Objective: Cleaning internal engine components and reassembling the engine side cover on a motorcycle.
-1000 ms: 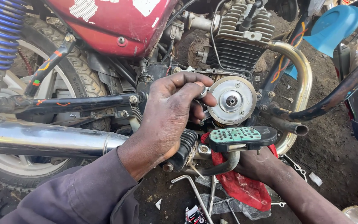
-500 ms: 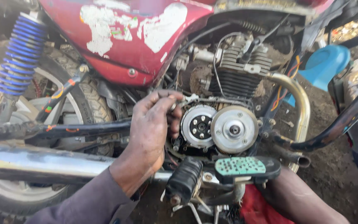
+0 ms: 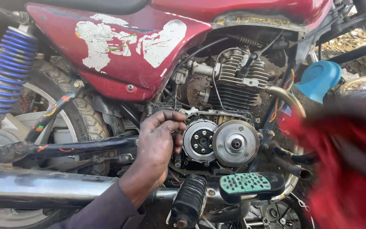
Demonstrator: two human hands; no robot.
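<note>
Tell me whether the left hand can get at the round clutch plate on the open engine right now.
Probably yes. The left hand is right beside the clutch plate, fingertips near its rim, and nothing lies between them. The foot peg sits lower, clear of the way.

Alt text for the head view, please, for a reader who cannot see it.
The left hand rests its fingertips beside the exposed clutch of a red motorcycle, its engine cover off. A blurred red cloth fills the right side, hiding the right hand.

Perhaps red cloth (image 3: 344, 169), motion-blurred
</note>
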